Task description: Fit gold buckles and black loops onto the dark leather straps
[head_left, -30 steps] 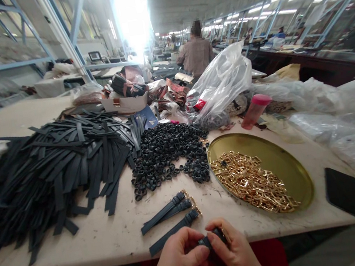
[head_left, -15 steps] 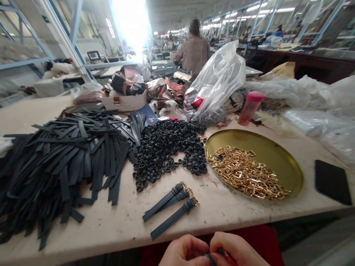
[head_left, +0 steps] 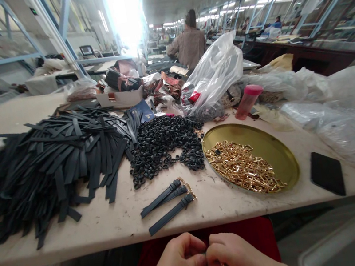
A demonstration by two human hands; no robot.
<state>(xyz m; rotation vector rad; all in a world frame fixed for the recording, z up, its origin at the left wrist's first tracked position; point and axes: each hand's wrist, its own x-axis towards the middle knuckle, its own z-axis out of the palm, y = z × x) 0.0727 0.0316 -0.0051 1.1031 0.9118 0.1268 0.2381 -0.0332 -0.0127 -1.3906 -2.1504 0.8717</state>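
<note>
My left hand (head_left: 182,260) is closed, its thumb and fingers pinched together below the table's front edge. Right beside it, my right hand (head_left: 232,257) is curled shut, and the fingertips of both hands meet. What they grip is mostly hidden; a small golden glint shows under the right fingers. On the table just beyond lie three finished black straps (head_left: 170,213) with gold buckles at their right ends. Behind these is a heap of small black loops (head_left: 162,144). A round gold tray (head_left: 266,141) to the right holds a pile of gold buckles (head_left: 242,167).
Many loose black strips (head_left: 54,166) cover the table's left side. A black phone (head_left: 326,173) lies at the right. Farther back stand a pink-lidded jar (head_left: 248,101), a clear plastic bag (head_left: 218,72) and a white box (head_left: 120,99). A person (head_left: 189,45) is seen from behind.
My right hand has rolled over and closed further, so the dark piece and the red item seen at its fingers are now hidden. The view has shifted slightly.
</note>
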